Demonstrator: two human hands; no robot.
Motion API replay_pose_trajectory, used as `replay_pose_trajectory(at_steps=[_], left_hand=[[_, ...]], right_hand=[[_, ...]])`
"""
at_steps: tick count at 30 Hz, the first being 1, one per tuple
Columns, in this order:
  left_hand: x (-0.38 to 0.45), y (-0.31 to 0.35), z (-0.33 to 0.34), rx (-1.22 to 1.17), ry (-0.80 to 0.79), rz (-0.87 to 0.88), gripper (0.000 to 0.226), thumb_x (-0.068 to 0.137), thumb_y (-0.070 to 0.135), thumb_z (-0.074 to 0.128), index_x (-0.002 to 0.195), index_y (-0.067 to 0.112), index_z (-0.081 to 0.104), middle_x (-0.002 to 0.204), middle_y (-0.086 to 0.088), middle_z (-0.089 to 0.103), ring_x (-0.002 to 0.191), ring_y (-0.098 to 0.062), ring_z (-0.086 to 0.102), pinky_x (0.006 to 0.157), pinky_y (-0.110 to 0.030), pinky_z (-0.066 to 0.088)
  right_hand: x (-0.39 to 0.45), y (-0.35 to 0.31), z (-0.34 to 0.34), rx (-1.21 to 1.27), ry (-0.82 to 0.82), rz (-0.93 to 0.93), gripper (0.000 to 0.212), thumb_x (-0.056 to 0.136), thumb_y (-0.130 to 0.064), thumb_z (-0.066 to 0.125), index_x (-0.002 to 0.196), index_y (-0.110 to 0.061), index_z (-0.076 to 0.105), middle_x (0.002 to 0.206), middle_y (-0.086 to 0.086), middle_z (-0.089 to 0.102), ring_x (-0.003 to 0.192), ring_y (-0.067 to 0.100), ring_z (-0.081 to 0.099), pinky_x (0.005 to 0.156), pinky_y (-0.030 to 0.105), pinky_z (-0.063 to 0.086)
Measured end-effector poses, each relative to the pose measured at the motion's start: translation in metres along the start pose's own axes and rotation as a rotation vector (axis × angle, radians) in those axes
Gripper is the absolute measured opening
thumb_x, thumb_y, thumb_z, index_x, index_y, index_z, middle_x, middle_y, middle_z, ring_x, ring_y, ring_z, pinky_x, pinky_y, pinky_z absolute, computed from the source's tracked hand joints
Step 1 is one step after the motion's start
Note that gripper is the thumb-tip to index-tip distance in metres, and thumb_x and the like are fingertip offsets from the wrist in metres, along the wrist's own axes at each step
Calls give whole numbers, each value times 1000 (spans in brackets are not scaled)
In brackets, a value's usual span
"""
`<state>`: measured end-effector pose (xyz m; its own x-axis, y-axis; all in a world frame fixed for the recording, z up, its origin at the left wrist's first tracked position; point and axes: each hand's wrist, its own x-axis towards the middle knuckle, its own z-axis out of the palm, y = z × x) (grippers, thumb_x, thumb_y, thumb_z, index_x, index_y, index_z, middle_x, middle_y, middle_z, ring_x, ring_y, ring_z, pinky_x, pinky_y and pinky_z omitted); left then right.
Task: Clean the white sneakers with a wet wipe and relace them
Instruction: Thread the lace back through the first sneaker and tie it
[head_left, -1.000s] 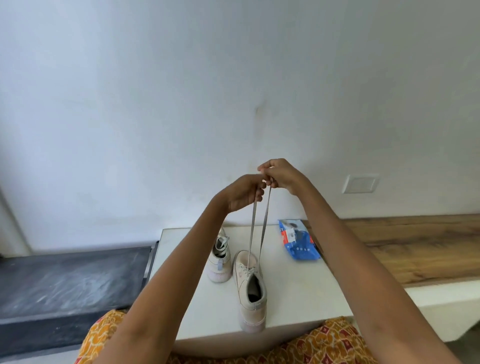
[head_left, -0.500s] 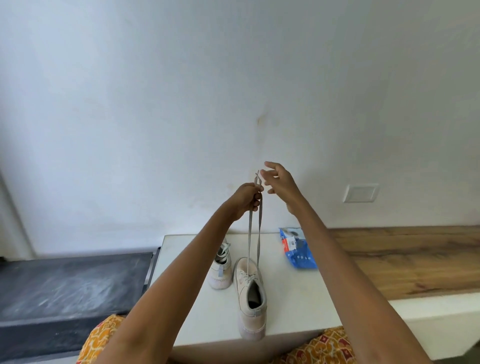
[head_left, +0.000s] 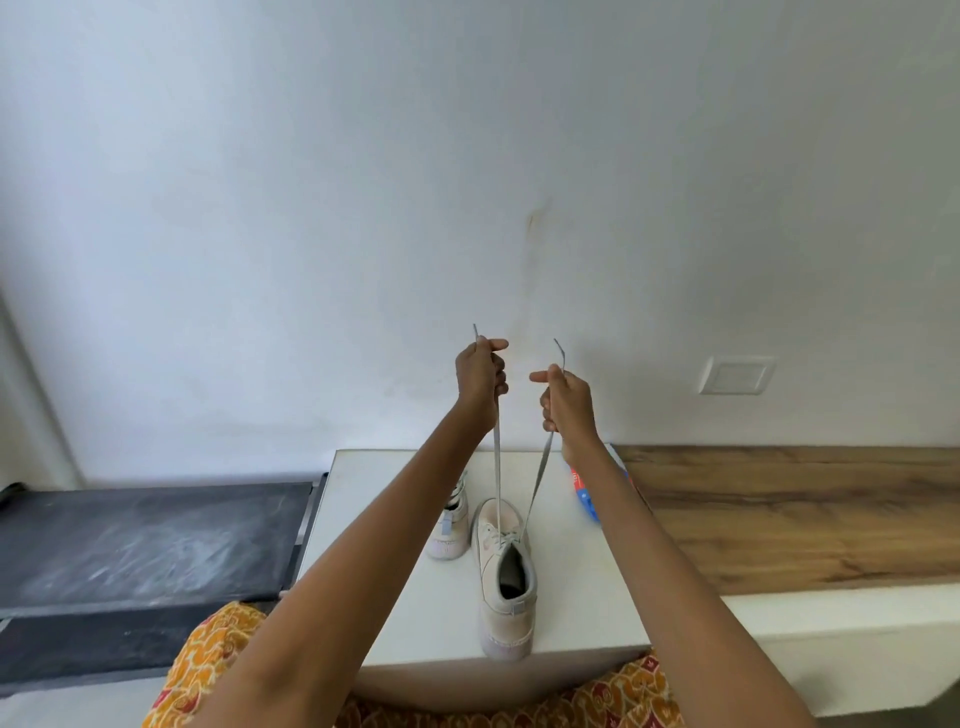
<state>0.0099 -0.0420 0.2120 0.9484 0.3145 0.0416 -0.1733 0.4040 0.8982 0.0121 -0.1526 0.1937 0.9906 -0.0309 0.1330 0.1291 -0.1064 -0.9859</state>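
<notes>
A white sneaker (head_left: 506, 582) stands on the white table (head_left: 582, 592), heel toward me. Its grey lace (head_left: 497, 457) runs up from the top eyelets in two taut strands. My left hand (head_left: 480, 376) grips the left strand high above the shoe, the lace tip poking out above the fist. My right hand (head_left: 563, 400) grips the right strand at about the same height, a hand's width apart from the left. The second sneaker (head_left: 451, 530) stands just left of the first, partly hidden by my left forearm.
A blue wet-wipe pack (head_left: 584, 496) lies on the table behind my right forearm, mostly hidden. A wooden ledge (head_left: 789, 514) extends to the right. A dark mat (head_left: 145, 540) lies on the left. A wall switch plate (head_left: 735, 375) sits on the white wall.
Both lace ends were held together, then in my left hand alone. Now my right hand has taken one strand and the hands have moved apart, pulling the strands taut.
</notes>
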Motion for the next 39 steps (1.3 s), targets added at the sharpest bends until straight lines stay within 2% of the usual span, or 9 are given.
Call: replay_pose_trajectory(at_steps=[3, 7, 11, 16, 20, 25, 28, 32, 39], left_hand=[[-7, -4, -2, 101, -165, 135, 37, 101, 18, 34, 89, 5, 66, 58, -1, 55, 54, -13, 50, 56, -23, 43], [-9, -1, -1, 492, -350, 198, 31, 97, 21, 42, 103, 9, 70, 101, -5, 69, 90, -15, 61, 73, -20, 45], [-7, 5, -12, 539, -467, -5, 39, 100, 31, 36, 114, 6, 63, 96, -21, 66, 53, -13, 62, 42, -18, 44], [-4, -4, -38, 371, -748, -333, 72, 96, 59, 11, 101, 5, 59, 83, -13, 65, 73, -32, 65, 76, -40, 55], [-2, -17, -42, 284, -532, -320, 46, 102, 40, 25, 103, 7, 57, 77, -7, 55, 49, -16, 52, 53, -28, 50], [7, -21, -47, 279, -542, -322, 40, 93, -13, 32, 128, -2, 47, 100, -18, 59, 50, -16, 59, 54, -26, 55], [-2, -22, -50, 334, -700, -319, 30, 95, -7, 38, 119, 0, 54, 102, -21, 60, 58, -16, 65, 67, -33, 59], [2, -31, -64, 534, -663, -202, 21, 96, 5, 48, 107, -2, 63, 83, -11, 61, 64, -18, 63, 75, -31, 58], [1, -66, -70, 328, -302, -96, 13, 93, 14, 53, 85, 8, 62, 86, -7, 64, 73, -21, 63, 74, -30, 51]], right_hand=[[-4, -7, 7, -322, -186, 89, 27, 96, -23, 33, 95, -19, 60, 60, -1, 42, 48, 10, 31, 43, 22, 24], [-16, -25, 15, -758, -541, -20, 22, 90, -12, 37, 72, -20, 46, 69, 0, 46, 58, 12, 38, 50, 22, 30], [-22, -37, 5, -576, -639, -20, 22, 92, -17, 44, 77, -14, 60, 65, -3, 43, 54, 10, 34, 47, 20, 26], [-15, -36, -12, -457, -632, -113, 28, 99, -23, 44, 83, -7, 61, 58, -6, 54, 51, 9, 43, 51, 22, 38], [-8, -33, -29, -643, -764, -221, 13, 87, -17, 66, 94, -11, 74, 86, -2, 71, 76, 5, 62, 70, 19, 51], [-4, -9, -34, -799, -492, -395, 10, 78, -14, 71, 86, -20, 68, 84, -3, 71, 80, 13, 63, 77, 32, 49], [-7, 9, -31, -799, -288, -516, 16, 79, -29, 70, 81, -22, 56, 75, -7, 64, 73, 14, 58, 66, 30, 44], [-7, 26, -30, -790, -127, -641, 14, 79, -28, 70, 75, -18, 60, 74, -5, 61, 73, 15, 54, 63, 32, 42], [-6, 53, -38, -836, -94, -781, 17, 83, -32, 69, 78, -15, 70, 73, -2, 65, 71, 15, 55, 55, 31, 42]])
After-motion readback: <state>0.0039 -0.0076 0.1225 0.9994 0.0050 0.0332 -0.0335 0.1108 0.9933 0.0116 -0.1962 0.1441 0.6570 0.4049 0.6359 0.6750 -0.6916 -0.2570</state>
